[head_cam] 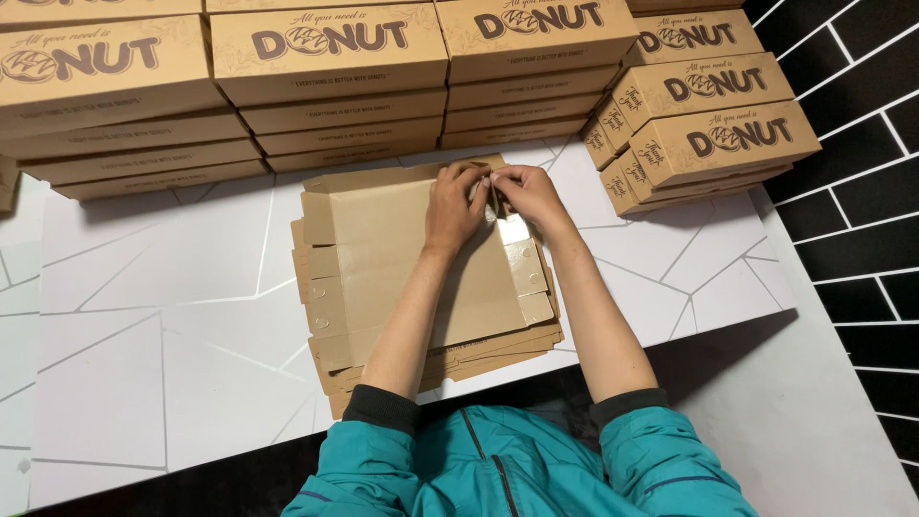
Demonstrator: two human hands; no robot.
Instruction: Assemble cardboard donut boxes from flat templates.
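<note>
Left hand: the left hand [454, 209] sits just above the middle of the frame, fingers curled and pinching the far edge of the top flat box blank [412, 258], palm resting on the cardboard.
Right hand: the right hand [528, 196] is right beside it, fingertips meeting the left's, closed on the same small flap at the blank's upper right corner.
Arms: both bare forearms run up from the bottom centre, out of teal jacket sleeves [661, 469] with dark cuffs.
Top blank: plain brown cardboard, unfolded and lying flat in the centre, creased into panels, with side flaps showing on its right edge.
Pile of blanks [450, 359]: more flat brown sheets lie under it, their edges fanned out toward the lower centre.
Bench: the white bench [172, 325], marked with thin angular lines, carries the pile and spreads to the left and right.
Folded boxes: stacks of made-up brown boxes [325, 86] with dark printed lids line the top of the frame; a shorter stack [708, 124] stands askew at the upper right.
Wall: black tiles [852, 191] with white joints fill the right edge.
</note>
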